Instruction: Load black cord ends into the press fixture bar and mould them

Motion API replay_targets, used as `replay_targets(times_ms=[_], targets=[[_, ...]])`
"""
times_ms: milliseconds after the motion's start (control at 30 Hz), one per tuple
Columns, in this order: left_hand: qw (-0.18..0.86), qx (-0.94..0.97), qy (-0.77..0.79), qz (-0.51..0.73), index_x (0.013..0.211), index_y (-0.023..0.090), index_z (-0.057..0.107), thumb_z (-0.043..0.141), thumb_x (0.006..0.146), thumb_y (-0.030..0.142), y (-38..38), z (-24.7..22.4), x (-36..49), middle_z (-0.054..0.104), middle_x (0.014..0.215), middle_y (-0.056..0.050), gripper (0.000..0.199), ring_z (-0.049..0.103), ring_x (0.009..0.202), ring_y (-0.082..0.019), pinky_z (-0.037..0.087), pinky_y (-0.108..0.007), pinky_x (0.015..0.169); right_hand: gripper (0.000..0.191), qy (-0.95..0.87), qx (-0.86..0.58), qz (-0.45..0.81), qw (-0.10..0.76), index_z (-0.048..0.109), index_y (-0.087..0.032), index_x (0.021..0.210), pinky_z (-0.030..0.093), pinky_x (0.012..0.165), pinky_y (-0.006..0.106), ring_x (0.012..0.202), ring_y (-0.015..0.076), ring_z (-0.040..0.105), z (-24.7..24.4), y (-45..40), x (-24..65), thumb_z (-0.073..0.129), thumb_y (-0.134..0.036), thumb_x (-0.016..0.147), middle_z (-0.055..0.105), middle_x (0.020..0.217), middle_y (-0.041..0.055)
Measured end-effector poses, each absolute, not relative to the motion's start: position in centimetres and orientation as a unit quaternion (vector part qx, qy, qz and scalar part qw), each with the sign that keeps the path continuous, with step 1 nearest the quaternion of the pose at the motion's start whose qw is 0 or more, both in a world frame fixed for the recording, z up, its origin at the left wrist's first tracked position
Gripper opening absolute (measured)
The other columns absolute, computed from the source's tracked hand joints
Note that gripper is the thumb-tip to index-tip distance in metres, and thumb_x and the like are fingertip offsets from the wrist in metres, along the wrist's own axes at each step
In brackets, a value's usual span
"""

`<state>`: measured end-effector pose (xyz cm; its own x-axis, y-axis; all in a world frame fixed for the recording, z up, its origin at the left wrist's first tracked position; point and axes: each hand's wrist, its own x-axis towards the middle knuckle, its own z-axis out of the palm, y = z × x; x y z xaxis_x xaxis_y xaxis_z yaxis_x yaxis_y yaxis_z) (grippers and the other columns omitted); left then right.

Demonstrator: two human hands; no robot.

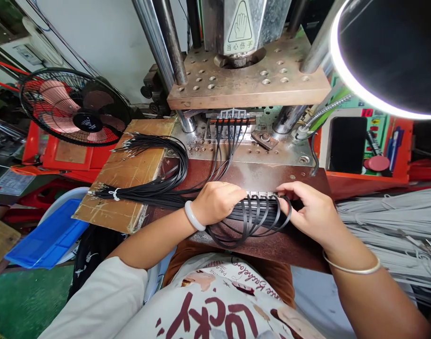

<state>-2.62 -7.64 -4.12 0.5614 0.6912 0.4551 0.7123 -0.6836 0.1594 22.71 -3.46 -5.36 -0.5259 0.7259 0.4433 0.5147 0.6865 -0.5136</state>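
Observation:
A narrow metal holder [259, 193] with a row of slots lies near the front of the press bench, and several black cables [250, 216] loop down from it. My left hand [218, 205] is closed at the holder's left end, its fingertips partly hidden behind the knuckles. At the right end, my right hand [309, 212] pinches a black cable, thumb and forefinger close to the holder. Further back, a second slotted metal fixture [232, 114] sits under the press plate with several black cables running out toward me.
The press plate [250, 92] hangs above the fixture on steel posts. A tied cable bundle [148, 194] and a loose one rest on cardboard [112, 212] at left. Grey cables [374, 235] lie at right. A fan [76, 106] and bright ring lamp [337, 61] flank the press.

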Motion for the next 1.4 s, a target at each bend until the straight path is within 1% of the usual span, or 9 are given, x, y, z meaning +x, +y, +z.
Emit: replay_targets(times_ms=[100,300,533,633,767,867,967,1133,1400], targets=[[0.032,-0.883,-0.396,-0.249,0.087,0.014,0.068,0.037,0.096,0.014,-8.0,-4.1,-2.4,0.072,0.081,-0.007,0.032,0.07,0.077,-0.016,0.054,-0.026,0.069,0.013,-0.862,-0.355,0.154,0.327,0.058,-0.021,0.096,0.049,0.062,0.03,0.067,0.0164,0.059,-5.2,-3.5,22.7,0.056,-0.019,0.084,0.063,0.079,0.0024],[0.014,-0.841,-0.432,-0.326,0.086,0.015,0.068,0.047,0.092,0.013,-8.0,-4.8,-2.4,0.074,0.082,-0.003,0.022,0.07,0.075,-0.014,0.055,-0.024,0.069,0.014,-0.866,-0.349,0.146,0.328,0.058,-0.021,0.098,0.049,0.063,0.029,0.068,0.0161,0.059,-5.2,-3.5,22.5,0.056,-0.019,0.084,0.063,0.08,0.0025],[0.059,-0.861,-0.434,-0.259,0.087,0.013,0.068,0.037,0.094,0.014,-8.5,-4.0,-1.6,0.072,0.079,-0.008,0.031,0.07,0.075,-0.017,0.054,-0.028,0.068,0.014,-0.864,-0.354,0.151,0.324,0.058,-0.021,0.097,0.049,0.063,0.03,0.069,0.017,0.059,-5.2,-3.5,22.6,0.055,-0.018,0.083,0.063,0.08,0.0031],[0.057,-0.867,-0.434,-0.239,0.087,0.012,0.067,0.037,0.094,0.014,-8.7,-4.2,-1.1,0.071,0.078,-0.008,0.031,0.069,0.076,-0.019,0.055,-0.03,0.069,0.015,-0.866,-0.35,0.146,0.325,0.058,-0.021,0.097,0.049,0.063,0.031,0.069,0.0176,0.06,-5.2,-3.6,22.6,0.055,-0.018,0.083,0.063,0.079,0.0032],[0.028,-0.867,-0.439,-0.232,0.086,0.012,0.067,0.039,0.092,0.011,-8.1,-4.4,-1.3,0.07,0.079,-0.008,0.028,0.067,0.077,-0.019,0.055,-0.031,0.071,0.015,-0.863,-0.354,0.156,0.324,0.058,-0.022,0.096,0.049,0.062,0.031,0.068,0.0179,0.059,-5.3,-3.5,22.5,0.055,-0.018,0.082,0.063,0.079,0.0032],[-0.037,-0.831,-0.449,-0.326,0.09,0.013,0.067,0.042,0.09,0.007,-7.0,-4.2,-2.0,0.07,0.087,-0.008,0.025,0.066,0.082,-0.015,0.055,-0.027,0.075,0.015,-0.868,-0.356,0.144,0.315,0.058,-0.021,0.098,0.049,0.066,0.033,0.073,0.0198,0.06,-5.5,-3.4,22.5,0.055,-0.02,0.082,0.063,0.082,0.0045],[-0.083,-0.81,-0.432,-0.387,0.089,0.013,0.067,0.044,0.087,0.002,-6.1,-4.4,-2.6,0.069,0.087,-0.006,0.025,0.065,0.082,-0.013,0.054,-0.024,0.076,0.016,-0.879,-0.347,0.121,0.303,0.057,-0.021,0.099,0.049,0.073,0.038,0.081,0.0233,0.06,-5.8,-3.1,22.4,0.054,-0.023,0.083,0.063,0.086,0.0065],[-0.116,-0.823,-0.44,-0.34,0.093,0.013,0.067,0.047,0.086,0.003,-6.2,-4.9,-2.6,0.07,0.087,-0.005,0.024,0.065,0.08,-0.013,0.054,-0.024,0.076,0.017,-0.886,-0.338,0.114,0.297,0.056,-0.02,0.1,0.048,0.079,0.043,0.084,0.0245,0.058,-6.1,-3.0,22.3,0.053,-0.022,0.084,0.063,0.089,0.0076],[0.019,-0.879,-0.412,-0.239,0.089,0.013,0.067,0.038,0.092,0.009,-7.3,-4.3,-2.3,0.071,0.086,-0.009,0.03,0.068,0.081,-0.018,0.055,-0.031,0.077,0.022,-0.883,-0.343,0.131,0.293,0.057,-0.019,0.103,0.048,0.079,0.043,0.084,0.0251,0.056,-6.2,-2.9,22.4,0.052,-0.02,0.081,0.064,0.092,0.0089]])
